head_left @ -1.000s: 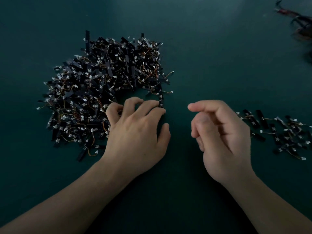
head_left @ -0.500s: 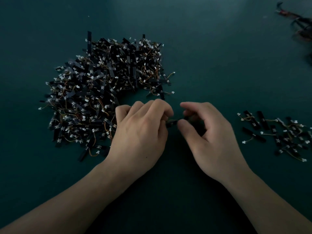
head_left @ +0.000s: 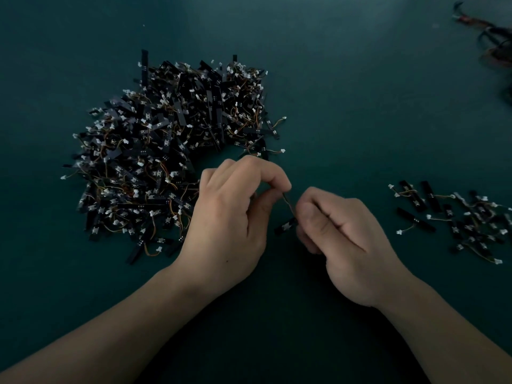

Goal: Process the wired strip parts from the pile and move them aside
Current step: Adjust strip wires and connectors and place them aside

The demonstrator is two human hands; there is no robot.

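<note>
The left hand [head_left: 230, 217] is sitting right next to the big pile [head_left: 171, 151] of black strips w/ little wires & white plugs, on the left side of the dark green table [head_left: 360, 92]. Its thumb & pointer finger are pinching the top end of a thin wire [head_left: 288, 202], and the other fingers are curling in. The right hand [head_left: 349, 239] is close beside it, fingers curling tight, and it is pinching the low end of that same wire where it is joining one small black strip [head_left: 285, 225]. The strip is sticking out down & to the left from the right hand's fingers, between the 2 hands, just above the table. I can't tell if it is touching the table. Well off to the right, a small bunch [head_left: 465, 217] of strips is lying spread out on the table. Far up in the top right corner, a dark, blurry tangle [head_left: 496, 42] of wires is lying too.
</note>
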